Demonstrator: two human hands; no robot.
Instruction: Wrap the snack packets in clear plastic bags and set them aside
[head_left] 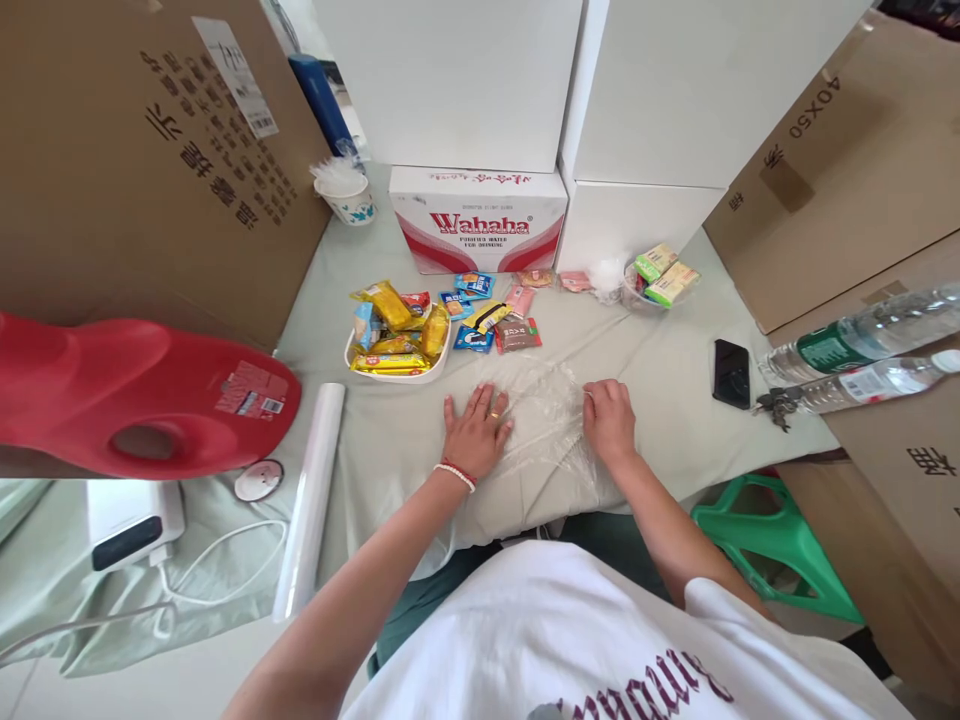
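Currently, clear plastic film [546, 408] lies on the worktop [397, 430]; the left hand [476, 437] rests flat at its left edge, 5 fingers loosely spread; the right hand [610, 424], curled, pinches its right side.

The box [480, 222] is bearing "Wahaha®" in red, with "PURIFIED WATER FOR DRINKING" standing beneath it in small capitals. The left carton [135, 200] is showing the Chinese heading 温馨提示 above smaller characters, and its white label [235, 75] is carrying a barcode. The right carton [847, 190] is reading "40X50" beside Chinese characters. Purple letters are running across the white shirt [525, 630], partly cut off. Print on the red jug [187, 380] is staying too small to read.
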